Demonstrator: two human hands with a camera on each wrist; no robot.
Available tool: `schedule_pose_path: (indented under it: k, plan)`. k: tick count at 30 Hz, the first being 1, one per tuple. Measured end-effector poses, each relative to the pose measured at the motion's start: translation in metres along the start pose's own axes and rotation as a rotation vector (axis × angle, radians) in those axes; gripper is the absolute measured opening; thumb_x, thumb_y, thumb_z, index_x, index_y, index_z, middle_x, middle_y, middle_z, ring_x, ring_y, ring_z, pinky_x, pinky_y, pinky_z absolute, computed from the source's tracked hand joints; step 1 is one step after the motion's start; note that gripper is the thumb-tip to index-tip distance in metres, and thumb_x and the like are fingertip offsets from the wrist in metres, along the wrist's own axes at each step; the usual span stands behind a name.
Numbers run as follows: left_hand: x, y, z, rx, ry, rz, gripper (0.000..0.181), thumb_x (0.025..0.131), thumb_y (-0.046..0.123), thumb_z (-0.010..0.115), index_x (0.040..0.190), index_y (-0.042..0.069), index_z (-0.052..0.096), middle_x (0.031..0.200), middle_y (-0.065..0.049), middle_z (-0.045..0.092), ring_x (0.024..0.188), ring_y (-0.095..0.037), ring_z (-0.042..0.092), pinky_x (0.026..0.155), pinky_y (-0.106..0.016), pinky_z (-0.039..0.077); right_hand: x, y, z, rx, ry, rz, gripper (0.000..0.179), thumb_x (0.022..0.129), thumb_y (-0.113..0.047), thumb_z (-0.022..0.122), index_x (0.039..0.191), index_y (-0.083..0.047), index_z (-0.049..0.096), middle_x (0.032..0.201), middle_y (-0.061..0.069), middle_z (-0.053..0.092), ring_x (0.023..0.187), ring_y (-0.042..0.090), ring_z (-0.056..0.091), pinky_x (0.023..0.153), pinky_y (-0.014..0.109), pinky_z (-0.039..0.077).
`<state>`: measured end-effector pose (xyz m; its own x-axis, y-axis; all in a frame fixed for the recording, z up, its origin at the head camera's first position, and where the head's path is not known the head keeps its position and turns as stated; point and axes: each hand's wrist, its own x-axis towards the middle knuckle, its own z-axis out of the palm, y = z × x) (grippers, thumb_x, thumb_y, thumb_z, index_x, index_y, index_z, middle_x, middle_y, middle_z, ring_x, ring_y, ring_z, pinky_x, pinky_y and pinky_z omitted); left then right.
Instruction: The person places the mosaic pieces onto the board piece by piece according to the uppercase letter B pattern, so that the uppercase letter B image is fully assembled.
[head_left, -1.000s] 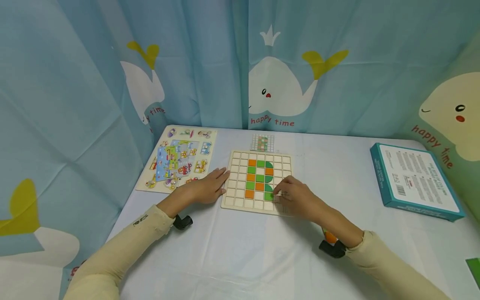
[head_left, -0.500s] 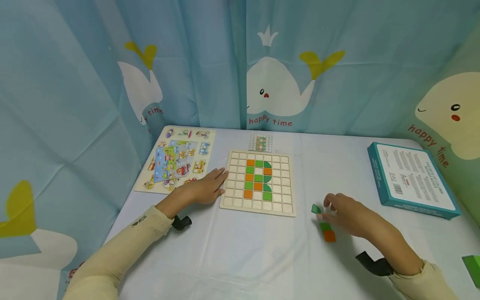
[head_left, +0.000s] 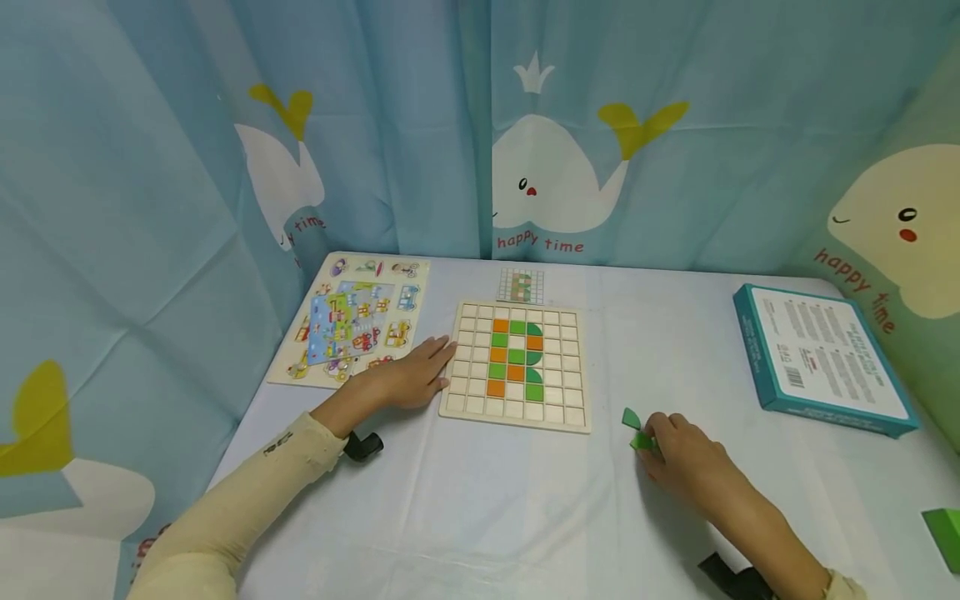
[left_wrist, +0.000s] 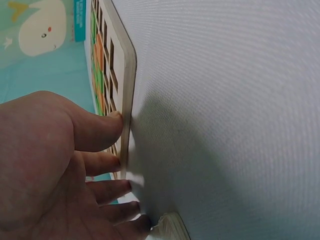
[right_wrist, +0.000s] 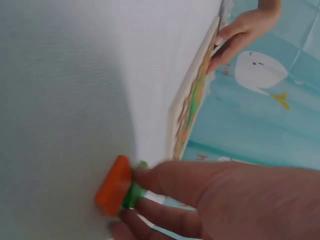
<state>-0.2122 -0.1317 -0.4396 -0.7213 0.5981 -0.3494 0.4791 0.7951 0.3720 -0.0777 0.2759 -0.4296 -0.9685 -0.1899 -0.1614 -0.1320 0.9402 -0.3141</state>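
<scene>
A wooden grid board [head_left: 562,367] lies on the table with orange and green tiles set in several of its squares. My left hand [head_left: 411,377] rests at the board's left edge, fingers stretched out, the thumb on the rim in the left wrist view. Right of the board, my right hand [head_left: 693,467] pinches a green tile [head_left: 641,442] between thumb and fingers. Just beyond it lies a green quarter-round tile [head_left: 632,417]. An orange tile [right_wrist: 115,186] sits against the green one in the right wrist view; in the head view the hand hides it.
A small printed grid card [head_left: 522,286] lies behind the board. At the back left is a picture puzzle board [head_left: 288,367] with cards on it. A teal box [head_left: 828,358] lies at the right, and a green block [head_left: 943,537] at the far right edge. A curtain stands behind.
My right hand has left the grid board, moved right and toward me, and taken hold of a green tile among the loose pieces. My left hand has stayed at the board's edge.
</scene>
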Motion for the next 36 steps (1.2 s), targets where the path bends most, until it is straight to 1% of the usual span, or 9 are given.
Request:
schedule_pose_path:
  k: [2,4,8,13,16,21,25,32,36]
  plan:
    - [0.0,0.0,0.0,0.004,-0.002,-0.004,0.067,0.115,0.029,0.041,0.17,0.004,0.011,0.177,-0.018,0.006,0.164,-0.035,0.005,0.132,-0.048,0.016,0.002,0.003,0.003,-0.007,0.058,-0.032,0.026,0.09,-0.003,0.079,0.111,0.002,0.062,0.098,0.014,0.062,0.083,0.024,0.06,0.062,0.043,0.054]
    - [-0.001,-0.001,0.0,0.003,0.001,-0.001,0.067,0.115,0.029,0.041,0.17,0.004,0.011,0.177,-0.018,0.006,0.164,-0.036,0.005,0.132,-0.048,0.016,0.004,0.005,0.005,0.012,0.08,-0.05,0.028,0.091,-0.001,0.078,0.114,0.004,0.063,0.104,0.018,0.061,0.088,0.027,0.06,0.067,0.045,0.056]
    - [-0.002,-0.002,0.0,0.0,0.008,0.017,0.066,0.115,0.027,0.042,0.169,0.001,0.012,0.177,-0.02,0.008,0.164,-0.038,0.006,0.132,-0.05,0.016,0.01,0.009,0.008,0.081,0.085,-0.08,0.028,0.094,0.001,0.075,0.119,0.004,0.063,0.11,0.017,0.059,0.098,0.03,0.061,0.08,0.045,0.059]
    - [-0.004,-0.002,-0.002,0.001,0.017,0.033,0.065,0.115,0.023,0.041,0.168,-0.002,0.014,0.176,-0.023,0.009,0.164,-0.039,0.007,0.132,-0.051,0.016,0.018,0.01,0.01,0.13,0.086,-0.124,0.026,0.097,0.001,0.072,0.122,0.003,0.063,0.114,0.015,0.059,0.104,0.031,0.062,0.084,0.046,0.058]
    - [-0.005,-0.002,-0.002,0.001,0.019,0.03,0.065,0.115,0.024,0.041,0.168,-0.002,0.014,0.176,-0.022,0.009,0.164,-0.039,0.006,0.132,-0.051,0.017,0.024,0.007,0.012,0.142,0.081,-0.155,0.026,0.098,0.0,0.072,0.122,0.001,0.064,0.115,0.014,0.059,0.104,0.03,0.062,0.085,0.046,0.058]
    - [-0.004,-0.001,-0.002,-0.009,0.014,0.021,0.065,0.115,0.025,0.041,0.169,0.0,0.013,0.176,-0.021,0.008,0.164,-0.038,0.006,0.132,-0.051,0.016,0.031,0.001,0.015,0.147,0.096,-0.234,0.024,0.098,-0.001,0.072,0.121,-0.003,0.065,0.116,0.009,0.06,0.102,0.023,0.063,0.084,0.04,0.058]
    - [-0.003,-0.002,-0.001,-0.005,0.01,0.014,0.066,0.115,0.026,0.041,0.169,0.001,0.012,0.177,-0.02,0.006,0.164,-0.037,0.005,0.132,-0.05,0.016,0.036,-0.003,0.014,0.142,0.106,-0.287,0.023,0.099,-0.001,0.071,0.121,-0.003,0.065,0.115,0.009,0.06,0.101,0.022,0.064,0.083,0.038,0.058]
    - [-0.001,-0.002,0.002,0.013,0.005,0.011,0.067,0.116,0.03,0.04,0.17,0.004,0.01,0.177,-0.017,0.005,0.164,-0.035,0.004,0.132,-0.048,0.016,0.046,-0.011,0.003,0.135,0.127,-0.311,0.024,0.097,0.003,0.071,0.12,0.003,0.064,0.111,0.014,0.061,0.096,0.024,0.065,0.08,0.039,0.059]
    - [-0.001,-0.001,0.001,0.015,0.007,0.004,0.067,0.115,0.03,0.04,0.17,0.004,0.01,0.178,-0.016,0.005,0.165,-0.034,0.004,0.132,-0.047,0.016,0.057,-0.028,-0.004,0.162,0.111,-0.305,0.024,0.098,0.002,0.07,0.121,0.003,0.064,0.114,0.014,0.061,0.097,0.025,0.065,0.08,0.038,0.059]
